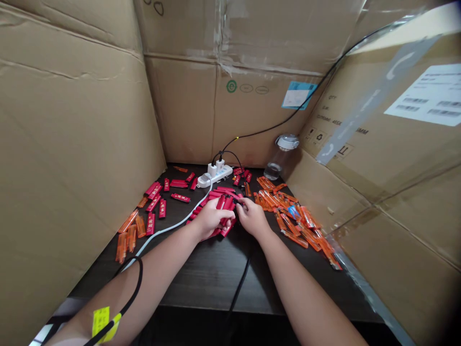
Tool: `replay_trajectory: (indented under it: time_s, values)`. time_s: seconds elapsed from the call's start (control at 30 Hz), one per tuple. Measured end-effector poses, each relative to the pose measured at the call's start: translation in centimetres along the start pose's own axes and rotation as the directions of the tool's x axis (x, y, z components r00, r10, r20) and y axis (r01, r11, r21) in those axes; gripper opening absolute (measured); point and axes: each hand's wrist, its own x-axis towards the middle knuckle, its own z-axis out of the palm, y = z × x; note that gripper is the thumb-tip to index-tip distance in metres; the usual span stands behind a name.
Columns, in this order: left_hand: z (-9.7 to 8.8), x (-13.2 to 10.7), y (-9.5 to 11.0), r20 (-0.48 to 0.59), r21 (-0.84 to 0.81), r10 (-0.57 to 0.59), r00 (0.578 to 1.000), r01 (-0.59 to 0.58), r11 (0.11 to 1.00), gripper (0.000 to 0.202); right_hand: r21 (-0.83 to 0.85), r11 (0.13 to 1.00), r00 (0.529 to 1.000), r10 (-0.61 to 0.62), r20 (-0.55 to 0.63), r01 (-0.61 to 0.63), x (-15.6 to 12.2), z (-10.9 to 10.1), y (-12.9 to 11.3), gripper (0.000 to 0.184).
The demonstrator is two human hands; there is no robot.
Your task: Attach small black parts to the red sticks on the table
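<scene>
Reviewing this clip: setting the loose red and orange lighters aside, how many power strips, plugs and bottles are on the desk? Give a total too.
White rectangular power strip: 1
White plastic plugs: 2
Clear plastic bottle with white cap: 1
Total: 4

worn on the head, looking forward and down from just behind the left hand (212, 218) and right hand (252, 216). close in, with the white power strip (215, 176) straight ahead, just beyond both hands, the dark tabletop (212, 283) nearer than it, and cardboard walls (72, 144) around it on three sides.
</scene>
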Motion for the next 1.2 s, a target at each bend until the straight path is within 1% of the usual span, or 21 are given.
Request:
replay_trajectory:
  time_s: [0.07,0.1,0.17,0.23,0.33,0.43,0.53,0.6,0.67,0.73,0.83,0.93,1.07,1.2]
  values:
    - [-0.2,0.0,0.0,0.053,-0.026,-0.008,0.999,0.009,1.0,0.019,0.145,0.989,1.0,-0.019,-0.024,0.023,-0.2,-0.5,-0.5,0.027]
    - [-0.4,0.0,0.1,0.086,-0.032,-0.012,0.996,0.015,0.999,0.018,0.234,0.972,1.0,-0.025,-0.017,0.028,-0.3,-0.8,-0.8,0.028]
    - [-0.7,0.1,0.1,0.156,-0.03,-0.033,0.987,0.038,0.999,0.017,0.38,0.924,0.997,-0.062,0.04,0.042,-0.5,-1.5,-1.4,0.03]
    - [-0.9,0.1,0.2,0.203,-0.009,-0.068,0.977,0.071,0.997,0.017,0.419,0.903,0.987,-0.14,0.074,0.097,-0.7,-2.1,-1.7,0.029]
    - [-1.3,0.0,0.3,0.224,0.032,-0.114,0.968,0.11,0.993,0.022,0.319,0.916,0.963,-0.268,0.039,0.242,-0.8,-2.8,-1.9,0.024]
    - [-1.5,-0.1,0.5,0.236,0.064,-0.162,0.958,0.151,0.986,0.028,0.207,0.912,0.931,-0.364,0.015,0.353,-0.7,-3.2,-1.9,0.022]
    - [-1.7,-0.2,0.8,0.272,0.097,-0.198,0.942,0.178,0.979,0.031,0.162,0.883,0.896,-0.444,-0.016,0.44,-0.6,-3.4,-2.1,0.022]
    - [-1.7,-0.4,1.1,0.293,0.115,-0.196,0.936,0.169,0.979,0.031,0.158,0.862,0.876,-0.479,-0.052,0.481,-0.7,-3.5,-2.2,0.02]
    - [-1.7,-0.6,1.3,0.297,0.135,-0.189,0.936,0.155,0.979,0.034,0.167,0.848,0.864,-0.501,-0.056,0.502,-0.7,-3.6,-2.4,0.017]
    - [-1.8,-0.7,1.3,0.297,0.165,-0.197,0.934,0.153,0.974,0.037,0.175,0.843,0.858,-0.513,-0.016,0.508,-0.8,-3.8,-2.6,0.016]
    - [-1.8,-0.7,1.2,0.312,0.223,-0.228,0.922,0.163,0.961,0.039,0.14,0.862,0.865,-0.498,0.065,0.486,-1.0,-3.9,-2.7,0.015]
    - [-1.7,-0.7,1.1,0.314,0.275,-0.233,0.92,0.147,0.95,0.039,0.081,0.88,0.875,-0.475,0.092,0.469,-1.3,-3.9,-2.8,0.013]
    - [-1.3,-1.0,1.3,0.276,0.314,-0.186,0.943,0.094,0.945,0.04,0.043,0.868,0.868,-0.496,0.027,0.495,-1.5,-3.7,-2.8,0.013]
    - [-0.7,-1.2,1.7,0.268,0.303,-0.124,0.955,0.039,0.952,0.038,0.008,0.856,0.856,-0.516,-0.042,0.516,-1.6,-3.6,-2.9,0.013]
